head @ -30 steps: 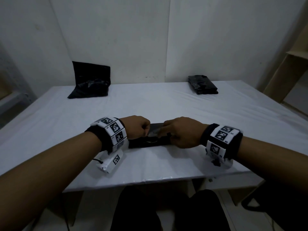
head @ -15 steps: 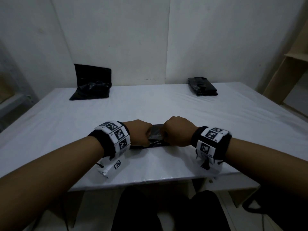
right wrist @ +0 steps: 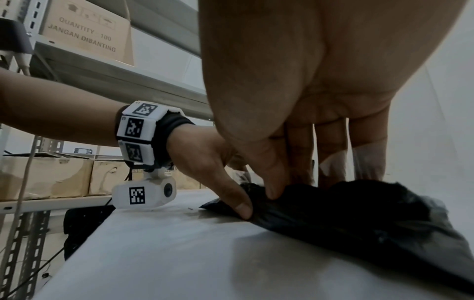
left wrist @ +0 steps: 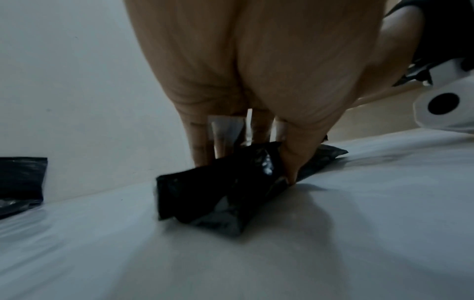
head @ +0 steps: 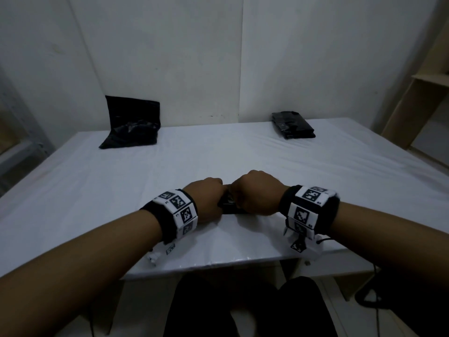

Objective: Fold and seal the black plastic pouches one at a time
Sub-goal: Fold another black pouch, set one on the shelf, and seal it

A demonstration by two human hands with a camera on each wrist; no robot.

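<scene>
Surface: white table [head: 243,156], against a pale wall.
Left hand [head: 206,203]: fingers curled, thumb pinching the black pouch [left wrist: 225,192] near the front edge.
Right hand [head: 257,193]: just beside the left, thumb and fingers pinching the same pouch.
Open room: bare tabletop on both sides and beyond.
Far left: loose black pouches [head: 132,125] leaning on the wall.
Far right: folded pouch stack [head: 292,128].

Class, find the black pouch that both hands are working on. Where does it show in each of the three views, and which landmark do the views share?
Head: the pouch is a dark sliver between the two fists, near the table's front edge.
Left wrist: centre, pinched by the left hand.
Right wrist: lower right, pinched by the right hand.
Shared landmark: the white table.
</scene>
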